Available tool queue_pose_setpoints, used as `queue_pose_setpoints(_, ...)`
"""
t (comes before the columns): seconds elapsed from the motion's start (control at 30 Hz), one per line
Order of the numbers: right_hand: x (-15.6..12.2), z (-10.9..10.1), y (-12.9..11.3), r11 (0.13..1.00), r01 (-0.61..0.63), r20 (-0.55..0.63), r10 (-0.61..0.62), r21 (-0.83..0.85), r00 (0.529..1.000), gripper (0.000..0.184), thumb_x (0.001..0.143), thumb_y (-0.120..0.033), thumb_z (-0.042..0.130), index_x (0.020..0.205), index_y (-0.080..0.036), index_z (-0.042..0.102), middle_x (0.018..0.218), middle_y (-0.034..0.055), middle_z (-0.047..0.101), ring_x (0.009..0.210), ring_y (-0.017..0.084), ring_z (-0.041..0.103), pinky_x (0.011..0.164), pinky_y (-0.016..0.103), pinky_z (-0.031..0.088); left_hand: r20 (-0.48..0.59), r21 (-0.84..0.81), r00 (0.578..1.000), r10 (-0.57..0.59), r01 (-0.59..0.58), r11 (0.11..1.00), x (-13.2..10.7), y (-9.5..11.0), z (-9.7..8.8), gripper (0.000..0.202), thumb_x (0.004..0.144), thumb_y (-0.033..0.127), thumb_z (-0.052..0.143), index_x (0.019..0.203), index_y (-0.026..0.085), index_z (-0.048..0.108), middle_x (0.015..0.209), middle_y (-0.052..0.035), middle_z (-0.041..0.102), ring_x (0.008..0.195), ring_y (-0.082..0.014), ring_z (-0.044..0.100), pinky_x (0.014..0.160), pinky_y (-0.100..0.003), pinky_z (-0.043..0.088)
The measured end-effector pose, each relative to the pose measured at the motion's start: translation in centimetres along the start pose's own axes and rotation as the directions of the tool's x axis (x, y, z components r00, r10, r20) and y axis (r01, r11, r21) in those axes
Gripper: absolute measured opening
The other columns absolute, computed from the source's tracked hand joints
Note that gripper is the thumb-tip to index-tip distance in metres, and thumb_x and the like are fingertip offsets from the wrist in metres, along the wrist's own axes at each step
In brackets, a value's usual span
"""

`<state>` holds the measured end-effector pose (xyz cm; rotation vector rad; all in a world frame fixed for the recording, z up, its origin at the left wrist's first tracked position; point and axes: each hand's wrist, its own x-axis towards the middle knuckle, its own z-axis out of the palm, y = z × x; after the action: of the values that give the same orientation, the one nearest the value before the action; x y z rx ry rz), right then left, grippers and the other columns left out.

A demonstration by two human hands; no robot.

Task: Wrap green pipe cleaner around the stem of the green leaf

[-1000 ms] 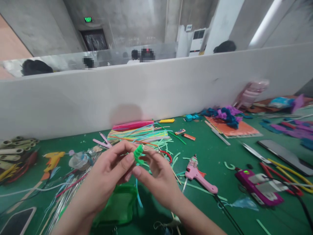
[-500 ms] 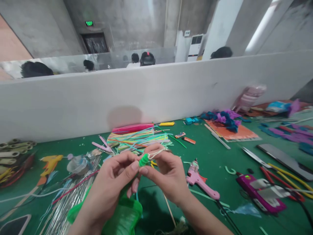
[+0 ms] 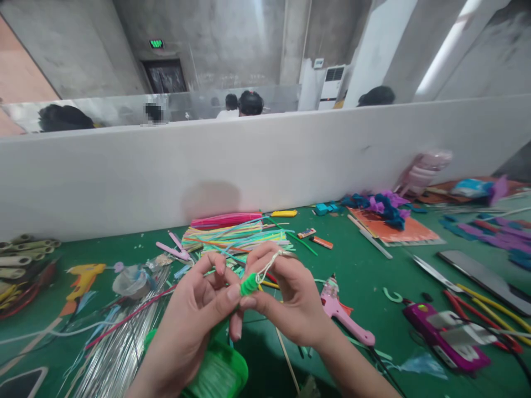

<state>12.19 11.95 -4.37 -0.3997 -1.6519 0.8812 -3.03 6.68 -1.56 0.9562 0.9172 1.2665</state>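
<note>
A small green coil (image 3: 248, 284), seemingly wound from pipe cleaner, is pinched between both my hands above the table. From its upper end a thin cream cord (image 3: 265, 266) loops over the fingers of my right hand (image 3: 290, 296). My left hand (image 3: 203, 309) grips the coil's lower left end between thumb and fingers. The right thumb presses on its underside, with the right fingers curled behind. Below my left hand sits a green plastic basket (image 3: 240, 362), partly covered by the wrist. Bundled coloured pipe cleaners (image 3: 236, 235) lie just beyond the hands.
A pink glue gun (image 3: 348, 320) lies right of my hands, near a purple power strip (image 3: 446, 337), scissors (image 3: 435, 272) and a dark phone (image 3: 485, 282). Leftward are a yellow glue gun (image 3: 85, 279) and silvery strands (image 3: 120, 337). A white partition (image 3: 265, 160) borders the table's back.
The coil has shifted slightly right and down and tilts differently. My left index finger has lifted away from it. The basket appears further right in view.
</note>
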Motion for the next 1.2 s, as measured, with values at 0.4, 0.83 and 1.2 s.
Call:
queue_pose_setpoints(0.4, -0.4, 0.5, -0.1, 1.000, -0.023, -0.010, 0.023, -0.011, 1.000, 0.008, 0.084, -0.027, 0.074, 0.083, -0.022, 0.068, 0.085, 0.0022, 0.067, 0.084, 0.018, 0.063, 0.079, 0.035, 0.052, -0.102, 0.034, 0.984, 0.146, -0.143, 0.989, -0.7, -0.9, 0.6, 0.036, 0.081, 0.028, 0.076, 0.079, 0.021, 0.041, 0.071, 0.0067, 0.058, 0.048, -0.0036, 0.055, 0.047, -0.015, 0.042)
queue_pose_setpoints(0.83, -0.4, 1.0, -0.3, 0.995, -0.005, -0.051, 0.000, -0.098, 0.999, 0.006, 0.084, -0.018, 0.072, 0.083, -0.022, 0.067, 0.085, 0.0014, 0.068, 0.083, 0.017, 0.065, 0.077, 0.031, 0.053, -0.198, 0.215, 0.954, 0.226, -0.183, 0.959, -1.2, -1.4, 0.0, 0.022, 0.082, 0.034, 0.075, 0.085, 0.021, 0.056, 0.071, 0.0036, 0.061, 0.049, -0.0078, 0.057, 0.046, -0.018, 0.045)
queue_pose_setpoints(1.2, 0.2, 1.6, -1.0, 0.976, -0.030, -0.116, 0.005, -0.215, 0.993, 0.012, 0.084, -0.012, 0.070, 0.081, -0.022, 0.064, 0.085, 0.0000, 0.071, 0.087, 0.016, 0.067, 0.081, 0.029, 0.054, -0.218, 0.626, 0.732, 0.645, -0.402, 0.668, -1.3, -2.3, 0.6, 0.017, 0.084, 0.016, 0.071, 0.091, 0.031, 0.075, 0.091, 0.0021, 0.069, 0.071, -0.0124, 0.063, 0.065, -0.023, 0.053)
